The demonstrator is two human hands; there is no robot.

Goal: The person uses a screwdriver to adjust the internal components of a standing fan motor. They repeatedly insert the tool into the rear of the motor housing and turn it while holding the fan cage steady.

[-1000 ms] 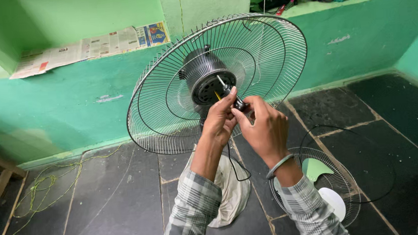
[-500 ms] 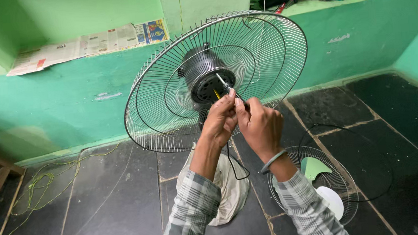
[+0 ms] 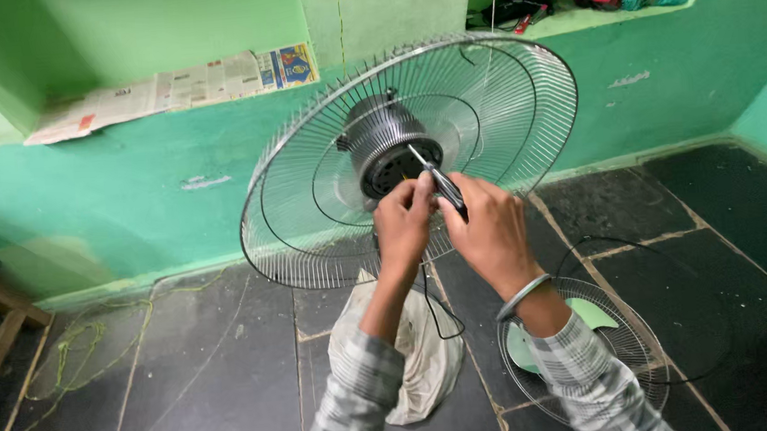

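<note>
Green-walled room: fan guard [image 3: 520, 95] shifted right; hands unchanged.

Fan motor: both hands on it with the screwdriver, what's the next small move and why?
Probably seat the tip and begin turning. The right hand grips the screwdriver, whose tip points at the dark face of the fan motor inside the rear guard, while the left hand steadies near the shaft. Whether the tip is already in a screw cannot be told.

Spread newspaper sheets [image 3: 173, 88] lie on the far green ledge at left. A white cloth bag [image 3: 427, 362] slumps on the dark stone floor [image 3: 205, 385], loose green cord [image 3: 75, 349] nearby.
</note>
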